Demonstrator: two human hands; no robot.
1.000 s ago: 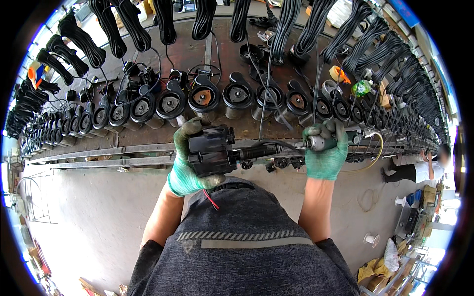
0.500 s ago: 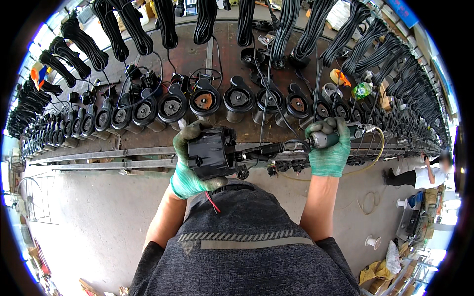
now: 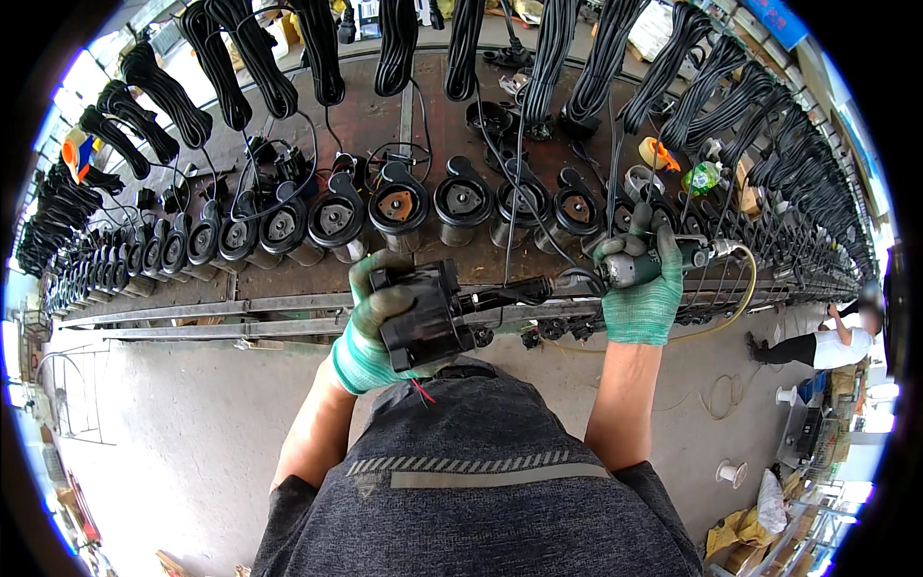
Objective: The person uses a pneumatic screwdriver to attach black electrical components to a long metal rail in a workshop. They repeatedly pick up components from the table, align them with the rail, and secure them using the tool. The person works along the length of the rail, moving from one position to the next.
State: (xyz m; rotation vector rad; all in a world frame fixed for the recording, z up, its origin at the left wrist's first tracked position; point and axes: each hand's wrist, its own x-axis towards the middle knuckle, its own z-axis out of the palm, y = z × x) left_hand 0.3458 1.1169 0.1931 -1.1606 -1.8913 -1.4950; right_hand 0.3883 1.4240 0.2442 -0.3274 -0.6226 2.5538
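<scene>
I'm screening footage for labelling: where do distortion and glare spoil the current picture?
Head view: the workbench bows into an arc, glare whitens both side rims, corners are black; the left hand, right hand and black housing look fairly sharp.

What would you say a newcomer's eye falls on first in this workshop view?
Probably the thick bundles of looped black cable hanging in an arc across the top, with a curving row of round black-topped units below. Near the centre, the green-gloved left hand holds a bulky black plastic housing; farther right, the green-gloved right hand holds a green-and-silver cylindrical tool.
</scene>
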